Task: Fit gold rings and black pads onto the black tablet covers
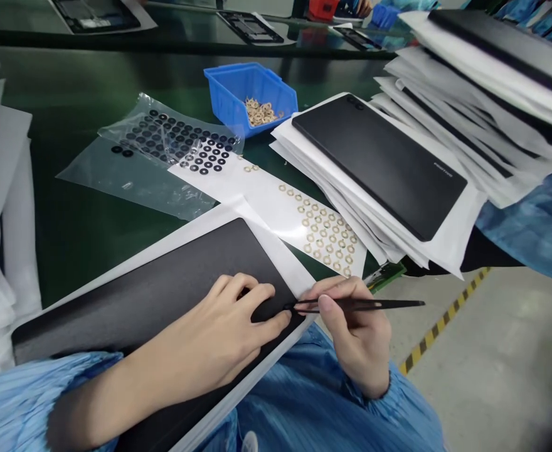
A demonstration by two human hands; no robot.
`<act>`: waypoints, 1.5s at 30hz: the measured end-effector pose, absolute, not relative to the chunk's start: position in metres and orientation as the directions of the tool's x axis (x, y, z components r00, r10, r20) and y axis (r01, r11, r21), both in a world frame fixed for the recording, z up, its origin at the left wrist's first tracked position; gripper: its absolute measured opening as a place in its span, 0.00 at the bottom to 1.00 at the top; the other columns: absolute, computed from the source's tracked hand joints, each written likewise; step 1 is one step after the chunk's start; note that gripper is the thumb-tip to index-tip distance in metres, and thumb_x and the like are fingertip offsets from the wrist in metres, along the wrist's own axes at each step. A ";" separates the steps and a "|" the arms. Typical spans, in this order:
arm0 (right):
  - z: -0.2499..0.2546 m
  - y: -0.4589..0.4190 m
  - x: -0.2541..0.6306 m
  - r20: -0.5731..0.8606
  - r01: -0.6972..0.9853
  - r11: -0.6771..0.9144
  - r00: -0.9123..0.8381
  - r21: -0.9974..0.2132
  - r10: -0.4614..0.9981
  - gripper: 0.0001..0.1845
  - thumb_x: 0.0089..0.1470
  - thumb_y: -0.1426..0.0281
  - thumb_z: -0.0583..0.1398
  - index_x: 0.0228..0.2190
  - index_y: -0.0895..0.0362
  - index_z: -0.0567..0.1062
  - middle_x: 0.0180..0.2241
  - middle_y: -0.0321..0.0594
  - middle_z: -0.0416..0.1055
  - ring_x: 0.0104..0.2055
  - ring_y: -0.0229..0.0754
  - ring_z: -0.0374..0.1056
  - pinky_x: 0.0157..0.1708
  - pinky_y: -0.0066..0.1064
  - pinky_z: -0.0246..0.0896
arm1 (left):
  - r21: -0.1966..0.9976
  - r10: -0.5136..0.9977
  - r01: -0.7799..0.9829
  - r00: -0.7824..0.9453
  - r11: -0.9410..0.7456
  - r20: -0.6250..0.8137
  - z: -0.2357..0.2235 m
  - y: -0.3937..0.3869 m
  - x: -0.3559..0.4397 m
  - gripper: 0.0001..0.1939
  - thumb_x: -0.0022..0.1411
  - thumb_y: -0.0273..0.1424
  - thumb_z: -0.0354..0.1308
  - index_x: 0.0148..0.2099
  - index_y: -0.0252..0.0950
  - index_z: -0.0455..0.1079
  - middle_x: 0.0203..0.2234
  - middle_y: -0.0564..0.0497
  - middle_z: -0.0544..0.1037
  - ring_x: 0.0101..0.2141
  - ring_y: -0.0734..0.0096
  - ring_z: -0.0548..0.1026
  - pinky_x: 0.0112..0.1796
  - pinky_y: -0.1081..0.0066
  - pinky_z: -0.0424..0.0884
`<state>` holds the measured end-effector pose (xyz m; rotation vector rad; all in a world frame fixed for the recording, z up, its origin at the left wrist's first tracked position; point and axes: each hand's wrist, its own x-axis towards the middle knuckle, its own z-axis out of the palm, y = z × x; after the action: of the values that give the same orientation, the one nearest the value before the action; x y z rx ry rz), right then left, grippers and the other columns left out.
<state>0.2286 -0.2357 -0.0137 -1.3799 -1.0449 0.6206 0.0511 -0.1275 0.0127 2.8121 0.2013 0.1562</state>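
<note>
**Q:** Your sleeve (45,402)?
**A:** Pale blue, fine lengthwise stripes.
**Q:** Your tweezers (365,306)?
**A:** Black.
**Q:** Panel nearest you (139,301)?
**A:** Charcoal black, edged by white paper (182,235).
**Q:** Bin ahead of you (250,94)?
**A:** Bright blue, holding gold rings (260,112).
**Q:** Sheet beside it (266,216)?
**A:** White, with matching gold rings in tidy rows.
**Q:** Film to your left (135,182)?
**A:** Clear, with black discs (177,135) in a dotted grid.
**Q:** Bench mat (83,188)?
**A:** Dark green.
**Q:** Floor tape (445,314)?
**A:** Yellow and black diagonal bands.
</note>
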 end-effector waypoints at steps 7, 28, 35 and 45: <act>-0.010 -0.234 0.220 0.268 0.300 0.125 0.505 -0.946 0.821 0.06 0.56 0.76 0.59 0.29 0.54 0.69 0.28 0.38 0.70 0.28 0.38 0.73 0.26 0.29 0.77 | 0.308 0.183 0.142 0.977 -0.941 0.110 0.014 -0.130 0.052 0.19 0.66 0.22 0.45 0.57 0.40 0.62 0.46 0.43 0.68 0.45 0.56 0.63 0.39 0.59 0.66; -0.013 -0.233 0.221 0.312 0.325 0.159 0.498 -0.932 0.809 0.08 0.54 0.79 0.60 0.27 0.56 0.68 0.27 0.36 0.71 0.28 0.36 0.73 0.27 0.26 0.76 | 0.308 0.137 0.092 0.982 -0.947 0.130 0.014 -0.127 0.051 0.18 0.67 0.22 0.45 0.58 0.36 0.61 0.46 0.42 0.65 0.44 0.54 0.62 0.36 0.60 0.66; -0.015 -0.233 0.220 0.324 0.326 0.169 0.513 -0.930 0.795 0.07 0.55 0.78 0.60 0.28 0.56 0.69 0.26 0.36 0.72 0.28 0.37 0.73 0.25 0.27 0.76 | 0.332 0.143 0.090 0.980 -0.939 0.138 0.012 -0.128 0.051 0.18 0.67 0.22 0.44 0.57 0.35 0.61 0.45 0.42 0.65 0.43 0.54 0.62 0.36 0.60 0.65; -0.014 -0.233 0.220 0.335 0.332 0.179 0.510 -0.926 0.792 0.07 0.54 0.79 0.60 0.27 0.56 0.70 0.26 0.36 0.72 0.27 0.36 0.73 0.25 0.26 0.75 | 0.336 0.145 0.090 0.979 -0.938 0.143 0.012 -0.128 0.051 0.19 0.67 0.21 0.45 0.58 0.36 0.60 0.45 0.42 0.65 0.43 0.55 0.61 0.36 0.60 0.65</act>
<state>0.2203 -0.2328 -0.0138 -1.4116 -1.0560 0.4309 0.0511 -0.1283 0.0116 2.7929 0.1703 0.2359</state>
